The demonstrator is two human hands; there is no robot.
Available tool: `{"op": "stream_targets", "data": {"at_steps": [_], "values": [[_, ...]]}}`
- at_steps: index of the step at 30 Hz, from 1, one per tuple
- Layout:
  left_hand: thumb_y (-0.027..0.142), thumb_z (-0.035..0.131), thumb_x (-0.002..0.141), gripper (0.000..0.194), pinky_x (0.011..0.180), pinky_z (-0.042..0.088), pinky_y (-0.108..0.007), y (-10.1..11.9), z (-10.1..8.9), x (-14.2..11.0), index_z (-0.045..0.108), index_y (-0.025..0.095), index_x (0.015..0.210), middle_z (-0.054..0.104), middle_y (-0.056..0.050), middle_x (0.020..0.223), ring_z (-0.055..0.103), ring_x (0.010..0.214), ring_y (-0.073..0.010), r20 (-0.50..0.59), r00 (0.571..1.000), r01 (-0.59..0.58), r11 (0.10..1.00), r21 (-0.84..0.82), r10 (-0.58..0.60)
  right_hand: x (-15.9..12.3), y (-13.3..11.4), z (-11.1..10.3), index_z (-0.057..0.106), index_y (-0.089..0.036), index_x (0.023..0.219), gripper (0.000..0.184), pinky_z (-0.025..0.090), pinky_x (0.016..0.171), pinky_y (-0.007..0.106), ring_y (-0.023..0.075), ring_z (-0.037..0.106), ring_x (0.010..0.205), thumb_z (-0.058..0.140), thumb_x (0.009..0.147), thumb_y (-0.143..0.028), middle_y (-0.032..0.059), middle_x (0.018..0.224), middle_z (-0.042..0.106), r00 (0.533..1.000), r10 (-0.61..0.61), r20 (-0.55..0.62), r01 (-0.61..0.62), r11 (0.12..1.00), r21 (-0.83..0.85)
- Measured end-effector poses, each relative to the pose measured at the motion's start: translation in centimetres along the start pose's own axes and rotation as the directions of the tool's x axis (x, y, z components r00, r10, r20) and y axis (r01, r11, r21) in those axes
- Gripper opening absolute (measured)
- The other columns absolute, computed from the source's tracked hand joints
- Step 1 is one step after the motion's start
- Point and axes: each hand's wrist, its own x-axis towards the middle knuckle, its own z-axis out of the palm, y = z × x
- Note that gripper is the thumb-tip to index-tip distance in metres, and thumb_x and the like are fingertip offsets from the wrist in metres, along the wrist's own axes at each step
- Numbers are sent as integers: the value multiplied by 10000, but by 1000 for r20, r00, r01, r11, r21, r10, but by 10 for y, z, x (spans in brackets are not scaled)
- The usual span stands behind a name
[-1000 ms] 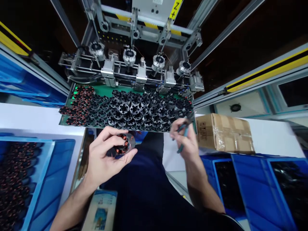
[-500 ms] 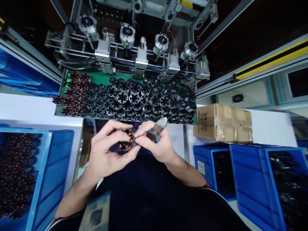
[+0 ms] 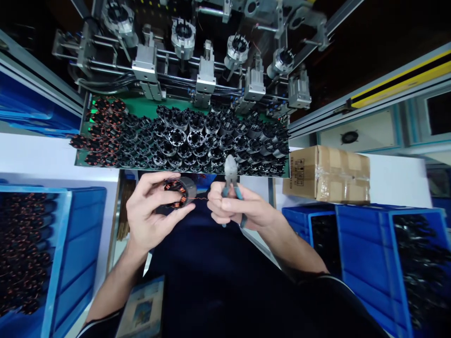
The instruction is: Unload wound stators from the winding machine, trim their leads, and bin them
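My left hand (image 3: 150, 206) is closed around a motor stator (image 3: 188, 188), a grey ring with copper windings on its face, tilted toward the left. A thin twisted copper wire (image 3: 199, 198) runs from the stator to the fingertips of my right hand (image 3: 243, 206). That hand also grips a pair of cutting pliers (image 3: 231, 176), jaws pointing up and away from me, blue handles within the fingers. Past both hands lies a green shelf (image 3: 141, 108) holding rows of bare stators (image 3: 195, 138), with copper-wound stators (image 3: 105, 126) grouped at its left end.
A winding machine (image 3: 206, 75) with several spindles stands behind the shelf. Left is a blue bin (image 3: 79, 234) of wound stators. A cardboard box (image 3: 327, 173) sits to the right, above blue bins (image 3: 369, 263) with dark parts. A booklet-like item (image 3: 143, 305) lies near my left forearm.
My right hand has moved right, away from the stator, drawing the copper wire out between the hands. The pliers have swung more upright. The stator has turned, showing its grey side.
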Motion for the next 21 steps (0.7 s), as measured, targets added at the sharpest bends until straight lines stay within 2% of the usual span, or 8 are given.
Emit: {"op": "stream_targets", "data": {"at_steps": [3, 6, 8, 10, 13, 17, 19, 21], "values": [[527, 962, 1053, 396, 919, 760, -387, 3, 16, -15, 718, 234, 947, 855, -112, 1361, 889, 1177, -278, 21, 974, 220, 907, -359, -228, -8, -1, 9, 644, -256, 1014, 359, 351, 630, 291, 87, 359, 647, 912, 1073, -488, -93, 800, 453, 995, -98, 29, 97, 995, 36], [652, 852, 1098, 435, 825, 761, -400, 4, 34, -27, 740, 240, 1015, 845, -137, 1330, 895, 1045, -285, 94, 911, 374, 709, -598, -402, -15, -10, 19, 706, -247, 1053, 298, 399, 725, 329, 124, 453, 754, 897, 1101, -470, -47, 867, 545, 988, -154, 11, 153, 971, -182], [643, 862, 1091, 405, 879, 757, -431, 2, 42, -31, 797, 246, 1041, 862, -142, 1279, 885, 1060, -300, 143, 896, 412, 668, -619, -421, -19, -16, 24, 714, -250, 1058, 298, 393, 748, 348, 143, 452, 783, 870, 1127, -494, -34, 876, 558, 991, -131, 23, 132, 945, -299], [612, 912, 1066, 382, 981, 746, -465, -3, 43, -32, 831, 245, 999, 879, -143, 1214, 873, 1156, -327, 166, 901, 418, 694, -586, -402, -21, -19, 25, 703, -257, 1065, 313, 381, 739, 354, 152, 437, 779, 837, 1149, -528, -35, 860, 547, 994, -104, 31, 109, 935, -338], [602, 939, 1053, 385, 946, 744, -436, -4, 40, -31, 860, 238, 958, 896, -155, 1258, 868, 1217, -339, 158, 888, 434, 670, -603, -433, -22, -19, 21, 699, -253, 1068, 297, 429, 788, 348, 151, 468, 811, 830, 1157, -505, -29, 898, 581, 993, -113, 15, 111, 929, -354], [644, 947, 1035, 427, 759, 743, -367, 6, 42, -26, 915, 218, 1031, 888, -162, 1367, 883, 938, -266, 183, 824, 495, 526, -692, -535, -18, -16, 14, 705, -244, 1055, 298, 518, 906, 348, 146, 499, 842, 828, 1157, -494, -26, 932, 601, 992, -121, -25, 102, 915, -389], [650, 970, 1014, 428, 724, 746, -354, 10, 46, -24, 936, 227, 1069, 892, -131, 1329, 844, 770, -204, 178, 807, 492, 476, -729, -563, -16, -15, 13, 694, -242, 1036, 330, 545, 930, 350, 147, 490, 839, 816, 1159, -523, -30, 915, 585, 993, -115, -31, 92, 907, -411], [599, 955, 1045, 357, 767, 769, -362, 11, 48, -25, 952, 250, 1119, 888, -102, 1324, 844, 756, -186, 180, 798, 491, 448, -747, -575, -16, -14, 11, 686, -240, 1021, 346, 551, 926, 343, 143, 479, 831, 815, 1157, -531, -34, 903, 566, 991, -129, -48, 95, 894, -439]]}}
